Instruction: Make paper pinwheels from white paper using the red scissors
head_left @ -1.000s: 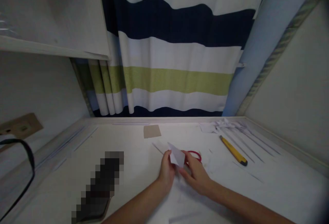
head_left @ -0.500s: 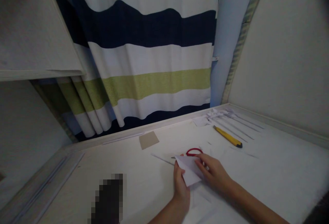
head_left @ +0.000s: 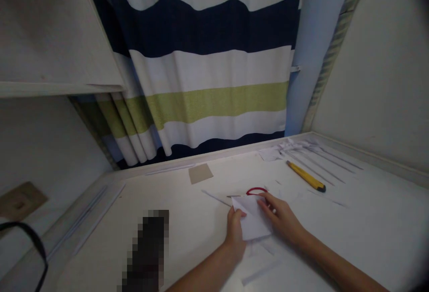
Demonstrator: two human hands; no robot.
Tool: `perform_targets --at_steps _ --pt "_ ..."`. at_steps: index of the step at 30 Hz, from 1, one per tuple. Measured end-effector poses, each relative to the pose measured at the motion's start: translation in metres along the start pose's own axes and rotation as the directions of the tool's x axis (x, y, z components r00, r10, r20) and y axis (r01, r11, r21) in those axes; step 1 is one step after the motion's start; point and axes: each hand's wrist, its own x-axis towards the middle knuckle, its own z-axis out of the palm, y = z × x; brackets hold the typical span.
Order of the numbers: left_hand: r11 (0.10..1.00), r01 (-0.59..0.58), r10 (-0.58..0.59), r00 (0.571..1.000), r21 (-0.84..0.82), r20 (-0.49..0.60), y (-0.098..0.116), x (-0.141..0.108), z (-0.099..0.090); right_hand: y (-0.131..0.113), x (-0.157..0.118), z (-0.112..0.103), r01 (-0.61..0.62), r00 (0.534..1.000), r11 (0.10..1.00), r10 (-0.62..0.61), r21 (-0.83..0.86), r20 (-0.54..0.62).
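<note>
A small white sheet of paper (head_left: 256, 220) is held between both hands above the white tabletop. My left hand (head_left: 236, 227) grips its left edge, thumb on top and fingers behind. At the upper right edge, my right hand (head_left: 278, 214) pinches the paper between thumb and fingers. Just beyond it lie scissors with a red handle (head_left: 256, 190); the paper and right hand partly hide them. A thin paper strip (head_left: 214, 197) lies left of the scissors.
A yellow utility knife (head_left: 306, 177) lies at the right. Paper strips and scraps (head_left: 298, 147) are gathered in the back right corner. A beige square card (head_left: 200, 173) lies near the back edge. A pixelated dark object (head_left: 147, 247) is at the front left; a striped curtain (head_left: 217, 73) hangs behind.
The view has shifted left, bringing a black cord and a brown patch on the wall into sight. The paper is turned more squarely, and the left thumb lies further over it.
</note>
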Motion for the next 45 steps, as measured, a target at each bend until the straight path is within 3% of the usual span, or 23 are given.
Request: perform_targets --at_steps 5,12,17,25,35,45 --pt "0.998 0.067 -0.068 0.998 0.019 0.012 0.007 -0.003 -0.003 0.005 0.008 -0.003 0.016 0.994 0.988 -0.033 0.152 0.108" --pt "1.000 0.003 -0.003 1.000 0.013 -0.008 0.017 -0.019 -0.010 0.032 0.006 -0.003 0.068 0.948 0.947 -0.159 0.314 0.274" --pt "0.982 0.083 -0.078 0.996 0.167 -0.035 0.021 -0.024 -0.010 0.041 0.001 -0.013 0.107 0.941 0.925 -0.213 0.365 0.264" --pt "0.961 0.069 -0.093 0.993 0.269 0.079 0.022 -0.016 -0.018 0.038 -0.013 -0.013 0.031 0.961 0.888 -0.153 0.458 0.232" --pt "0.950 -0.036 -0.031 0.978 0.310 0.208 0.014 -0.023 -0.009 0.044 -0.010 -0.014 -0.235 0.955 0.786 0.077 0.572 0.286" --pt "0.914 -0.144 0.031 0.957 0.378 0.289 0.010 -0.024 -0.009 0.052 -0.003 -0.018 -0.272 0.957 0.712 0.126 0.648 0.263"
